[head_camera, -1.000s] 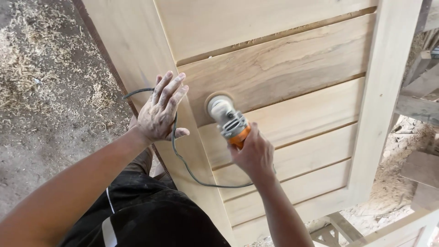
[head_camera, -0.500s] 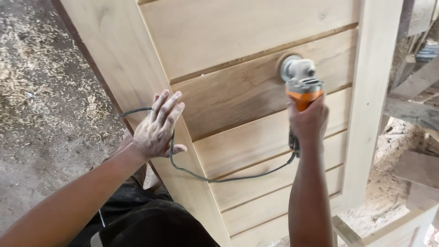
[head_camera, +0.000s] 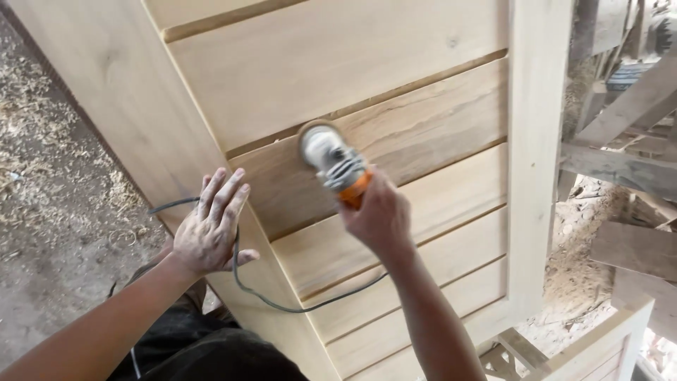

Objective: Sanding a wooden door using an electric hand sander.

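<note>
**Ana:** What is the person working on?

**Ben:** A big wooden door [head_camera: 423,85] with flat slats across it. It fills most of the frame. The person is sanding it with a small grinder [head_camera: 333,164] that has a round pad and an orange body.

**Ana:** Where is the grinder?

**Ben:** In the middle of the frame, with its pad pressed on the darker slat [head_camera: 423,134].

**Ana:** How much looks done?

**Ben:** I can't really tell. All the slats look fairly smooth. The pad sits near the left end of that slat, so I'd guess the rest of it and the slats below are still to do.

**Ana:** And the hands?

**Ben:** The right hand [head_camera: 379,215] is closed tight around the grinder's handle. The left hand [head_camera: 209,229] is wide open, fingers spread, lying flat on the door's left side post [head_camera: 127,92]. It holds nothing.

**Ana:** What is that black line?

**Ben:** The power cord [head_camera: 282,305]. It loops under the left hand and across the lower slats. Sawdust covers the floor [head_camera: 49,212] at the left.
</note>
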